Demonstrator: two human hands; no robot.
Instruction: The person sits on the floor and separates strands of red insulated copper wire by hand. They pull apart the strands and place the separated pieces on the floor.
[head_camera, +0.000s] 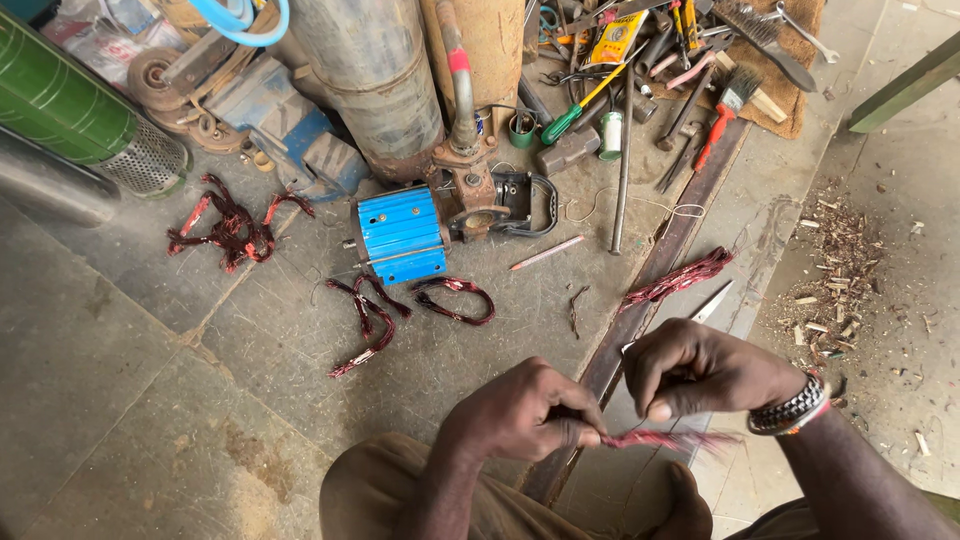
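Note:
Both my hands pinch a small bundle of red copper winding wire (665, 438) low in the head view, above my knees. My left hand (520, 412) grips its left end with closed fingers. My right hand (700, 370), with a beaded bracelet at the wrist, pinches the wire from above at the middle. Frayed strands stick out to the right. A second red wire bundle (680, 279) lies on the floor just beyond my hands, next to a pair of scissors (712, 301).
A blue finned motor housing (400, 235) lies on the concrete floor with several red wire coils around it (452, 298) (228, 228) (365, 322). Hand tools (700, 60) are heaped at the top. A green cylinder (70, 110) lies top left. Wood chips (835, 270) are scattered right.

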